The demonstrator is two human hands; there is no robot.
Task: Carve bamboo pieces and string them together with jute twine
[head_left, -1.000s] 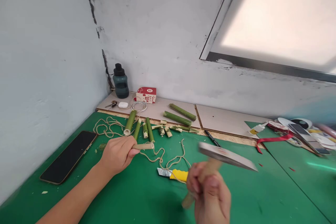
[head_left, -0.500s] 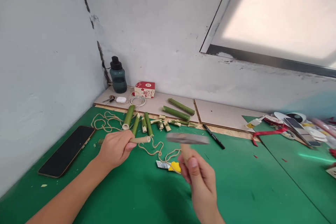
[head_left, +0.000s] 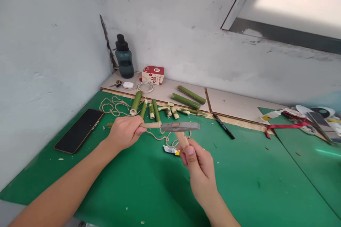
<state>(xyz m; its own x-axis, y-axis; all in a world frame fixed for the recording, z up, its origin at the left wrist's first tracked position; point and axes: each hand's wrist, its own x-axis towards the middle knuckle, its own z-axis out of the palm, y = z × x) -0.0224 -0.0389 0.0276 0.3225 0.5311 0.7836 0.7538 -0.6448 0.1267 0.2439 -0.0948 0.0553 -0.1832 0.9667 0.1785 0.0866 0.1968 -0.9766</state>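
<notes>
- Above the counter [head_left: 138, 184], a thin stick [head_left: 151, 125] is poking rightward from the left hand [head_left: 126, 132], which is clasping it.
- At the stick's tip, the hammer [head_left: 181, 126] is now meeting or nearly meeting it, its head having closed the earlier gap; a tap seems to be landing.
- The right hand [head_left: 199, 170] is gripping the handle.
- Just beyond, a knife [head_left: 170, 149] is lying close.
- Rightward, green surface is stretching; the front edge is running under the left forearm.
</notes>
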